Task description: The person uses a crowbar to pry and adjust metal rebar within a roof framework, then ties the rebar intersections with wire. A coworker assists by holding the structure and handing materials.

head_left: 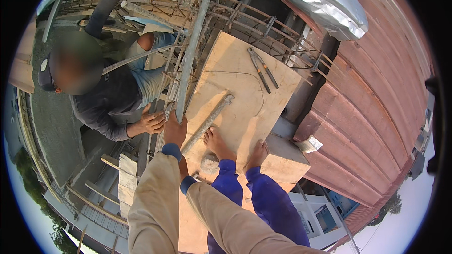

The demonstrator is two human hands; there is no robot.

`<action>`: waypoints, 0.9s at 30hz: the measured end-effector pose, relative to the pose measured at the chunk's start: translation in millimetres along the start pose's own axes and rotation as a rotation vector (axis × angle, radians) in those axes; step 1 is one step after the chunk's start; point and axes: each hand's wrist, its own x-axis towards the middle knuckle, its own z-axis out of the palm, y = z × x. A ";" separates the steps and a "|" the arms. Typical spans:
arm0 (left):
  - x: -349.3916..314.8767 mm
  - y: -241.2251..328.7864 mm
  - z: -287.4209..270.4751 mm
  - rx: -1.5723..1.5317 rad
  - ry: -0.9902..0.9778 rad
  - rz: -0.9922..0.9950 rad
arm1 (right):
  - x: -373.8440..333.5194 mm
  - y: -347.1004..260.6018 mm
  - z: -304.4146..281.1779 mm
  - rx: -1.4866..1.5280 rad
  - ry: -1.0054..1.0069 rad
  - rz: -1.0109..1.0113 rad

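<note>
My left hand [175,131] is closed around the lower end of a long grey metal bar [194,51], which slants up beside the steel rebar cage [175,77]. Just below it is my right hand [183,166], mostly hidden by my sleeves, so its fingers do not show. A co-worker's hand [153,121] is at the cage, close to my left hand. Nippers with black and orange handles [262,70] lie on the plywood sheet [230,84] near a thin bent wire [262,101]. A rough, concrete-smeared rod [209,121] rests on the plywood by my bare feet.
The co-worker [110,89] sits or crouches on the left, among rebar and boards. A rounded lump [209,163] lies beside my foot. Beyond the plywood's right edge are a gap and a red corrugated roof [362,113]. Bent metal sheeting [325,0] overhangs the top.
</note>
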 end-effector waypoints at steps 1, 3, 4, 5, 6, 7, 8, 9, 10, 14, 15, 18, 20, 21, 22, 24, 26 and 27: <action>-4.2 6.4 -0.9 -0.053 -0.057 -0.072 | -3.1 -2.2 -3.8 -0.032 0.000 0.077; -9.1 34.4 -11.3 -0.112 -0.095 -0.147 | -22.1 -19.4 -13.4 0.079 -0.063 0.076; -14.6 52.6 -23.9 -0.157 -0.108 -0.141 | -34.9 -33.5 -19.3 0.097 -0.058 0.176; -21.2 73.2 -39.1 -0.212 -0.131 -0.148 | -51.0 -51.6 -27.8 0.004 -0.016 0.282; -26.3 95.7 -55.1 -0.266 -0.155 -0.156 | -75.8 -71.1 -34.6 0.082 -0.094 0.190; -31.0 119.1 -71.2 -0.290 -0.190 -0.212 | -100.4 -92.6 -38.9 0.070 -0.083 0.216; -36.0 143.1 -87.0 -0.314 -0.221 -0.265 | -120.7 -117.2 -42.2 0.157 -0.118 0.194; -39.1 165.7 -102.1 -0.355 -0.225 -0.300 | -143.3 -143.1 -45.1 0.192 -0.113 0.224; -41.0 185.0 -116.0 -0.352 -0.233 -0.334 | -160.1 -168.1 -44.9 0.275 -0.160 0.222; -34.5 215.3 -156.8 -0.439 -0.187 -0.343 | -180.5 -239.7 -20.1 0.452 -0.292 0.412; -31.6 211.4 -163.4 -0.433 -0.209 -0.361 | -180.2 -245.3 -7.7 0.450 -0.325 0.419; -23.8 187.0 -177.5 -0.383 -0.157 -0.207 | -176.7 -238.7 38.6 0.377 -0.190 0.310; -22.5 171.9 -187.9 -0.438 -0.168 -0.137 | -178.6 -236.1 57.5 0.345 -0.060 0.280; -15.1 167.3 -193.2 -0.498 -0.284 -0.162 | -181.5 -238.8 62.2 0.343 -0.015 0.311; -16.9 168.6 -198.0 -0.544 -0.354 -0.190 | -184.5 -246.3 61.5 0.328 -0.022 0.335; -11.0 178.1 -210.3 -0.646 -0.460 -0.216 | -193.6 -273.6 53.2 0.337 -0.074 0.459; -6.0 194.4 -220.7 -0.739 -0.560 -0.280 | -201.1 -304.8 48.7 0.591 -0.342 0.488; -4.8 201.3 -224.5 -0.797 -0.539 -0.253 | -205.8 -315.8 52.1 0.641 -0.353 0.463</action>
